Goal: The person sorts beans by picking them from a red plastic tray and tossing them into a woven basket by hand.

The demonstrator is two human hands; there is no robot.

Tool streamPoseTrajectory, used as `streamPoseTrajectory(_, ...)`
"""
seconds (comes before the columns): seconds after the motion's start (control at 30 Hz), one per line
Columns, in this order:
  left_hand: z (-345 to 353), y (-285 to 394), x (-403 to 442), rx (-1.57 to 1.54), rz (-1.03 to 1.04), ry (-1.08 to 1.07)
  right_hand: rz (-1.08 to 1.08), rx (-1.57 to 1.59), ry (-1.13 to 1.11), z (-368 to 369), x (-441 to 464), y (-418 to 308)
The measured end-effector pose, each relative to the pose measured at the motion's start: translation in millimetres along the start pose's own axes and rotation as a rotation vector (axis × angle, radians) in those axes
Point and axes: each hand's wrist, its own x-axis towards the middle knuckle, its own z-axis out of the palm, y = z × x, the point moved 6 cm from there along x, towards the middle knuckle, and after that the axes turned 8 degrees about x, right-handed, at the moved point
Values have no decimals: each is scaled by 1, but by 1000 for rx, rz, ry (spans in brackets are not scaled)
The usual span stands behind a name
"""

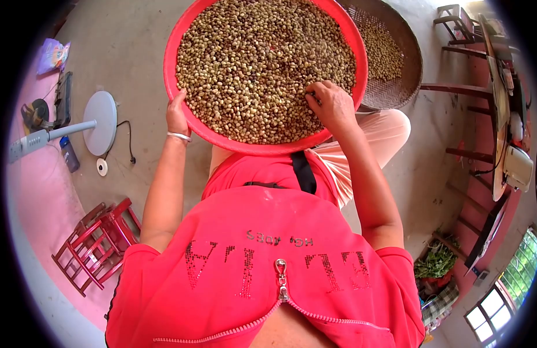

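A wide red basin (pixel 173 75) rests over my lap, filled with small round brown and greenish beans (pixel 257 69). At its near left side, my left hand (pixel 177 115) grips the rim, thumb on top and the other fingers hidden under the edge. My right hand (pixel 331 105) is over the beans at the right of the basin, fingers curled and closed. Something dark shows at its fingertips, too small to name. Beyond the basin to the right stands a round woven tray (pixel 409 69) holding more of these beans.
On the left are a standing fan (pixel 100 123) with a cord on the floor, a blue bottle (pixel 69 154) and red wooden stools (pixel 100 246). A table (pixel 496 110) and wooden benches line the right wall. Green leaves (pixel 438 258) lie at the lower right.
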Motion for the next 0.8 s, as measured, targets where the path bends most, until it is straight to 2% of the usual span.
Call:
streamPoseTrajectory(0.57,1,3,-1,4,10,7,-3,1,-9,2,9,-4)
streamPoseTrajectory(0.63,2,2,-2,-2,-1,-1,20,61,102,-12,9,1)
streamPoseTrajectory(0.7,-2,-3,3,1,-3,-12,43,57,101,-22,8,6)
streamPoseTrajectory(0.8,0,-1,1,3,-4,-10,109,277,225,-39,10,27)
